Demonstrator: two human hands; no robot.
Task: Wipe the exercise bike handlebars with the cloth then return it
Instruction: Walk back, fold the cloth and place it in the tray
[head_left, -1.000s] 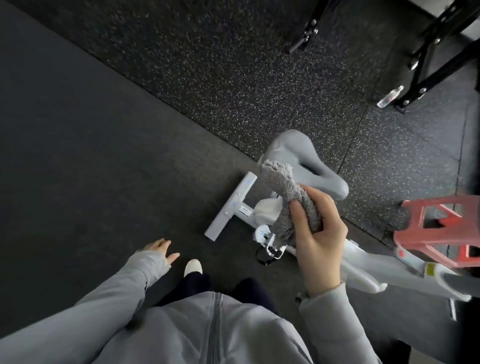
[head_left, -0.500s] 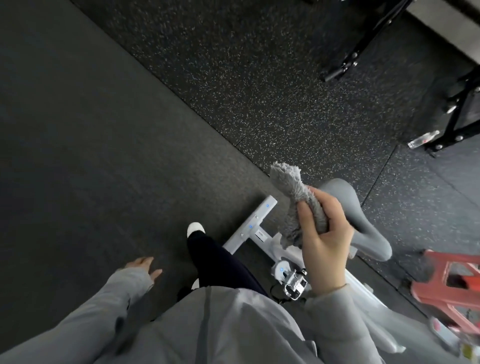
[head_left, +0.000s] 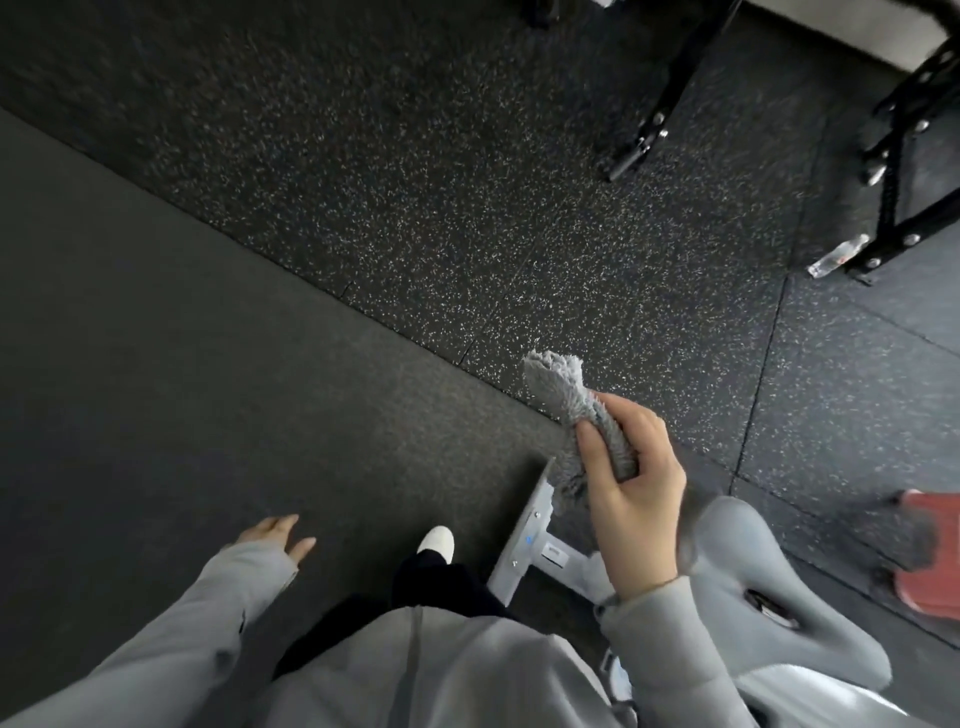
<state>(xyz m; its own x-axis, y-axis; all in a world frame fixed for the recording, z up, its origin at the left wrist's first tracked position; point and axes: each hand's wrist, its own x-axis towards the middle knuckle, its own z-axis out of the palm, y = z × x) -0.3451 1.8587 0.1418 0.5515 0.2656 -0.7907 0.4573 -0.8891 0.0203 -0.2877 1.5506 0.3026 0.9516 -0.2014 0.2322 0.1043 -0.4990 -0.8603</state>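
Grey fleece cloth (head_left: 582, 415) sat bunched in my right hand (head_left: 631, 486), fingers (head_left: 597, 457) closed around it; left hand (head_left: 275, 535) hung open, empty. A loose tail could have snagged the saddle (head_left: 779, 597).

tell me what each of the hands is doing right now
Left hand: open, empty.
Right hand: closed around the fluffy grey microfibre cloth.

right hand (head_left: 631, 483) gripping grey cloth (head_left: 576, 410)
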